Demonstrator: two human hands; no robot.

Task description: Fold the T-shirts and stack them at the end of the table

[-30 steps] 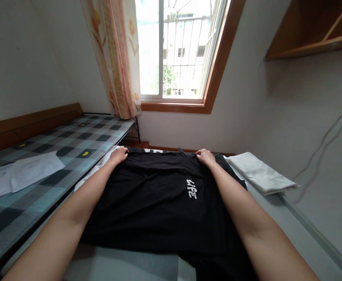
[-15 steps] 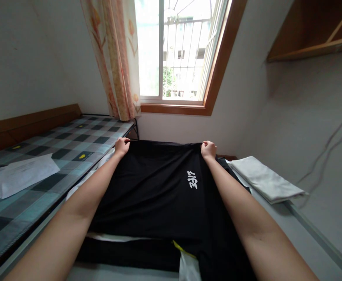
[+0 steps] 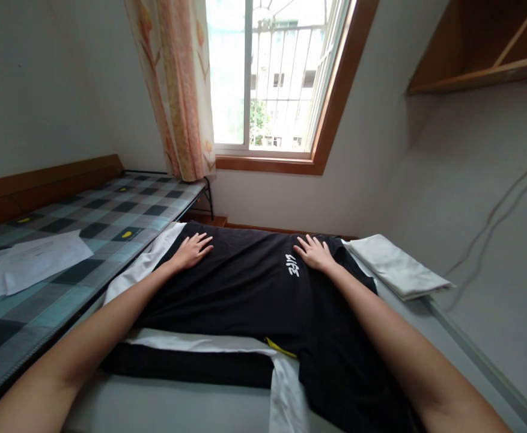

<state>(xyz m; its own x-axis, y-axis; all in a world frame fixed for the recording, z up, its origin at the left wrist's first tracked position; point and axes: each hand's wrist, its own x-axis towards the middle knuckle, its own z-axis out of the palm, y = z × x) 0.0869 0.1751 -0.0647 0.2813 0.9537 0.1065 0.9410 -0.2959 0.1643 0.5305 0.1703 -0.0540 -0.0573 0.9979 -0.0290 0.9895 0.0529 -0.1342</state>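
Note:
A black T-shirt (image 3: 240, 282) with white lettering near its right side lies spread over a light grey table. My left hand (image 3: 191, 251) rests flat on its far left part, fingers spread. On the far right part, beside the lettering, my right hand (image 3: 315, 252) also lies flat with its fingers apart. White cloth (image 3: 285, 385) shows from under the near edge of the T-shirt and hangs toward me, with a yellow strip (image 3: 281, 347) at its top. More white cloth shows along the left side.
A folded white cloth (image 3: 396, 264) lies at the table's right. To the left stands a bed with a checked mattress (image 3: 155, 204), papers (image 3: 42, 264) on it. Behind are a curtain (image 3: 182, 90) and a barred window (image 3: 281, 78). A wooden shelf (image 3: 479, 75) hangs upper right.
Both hands have let go of the T-shirt's far edge, which they held raised, and now press flat on it. The fabric has come down onto the table.

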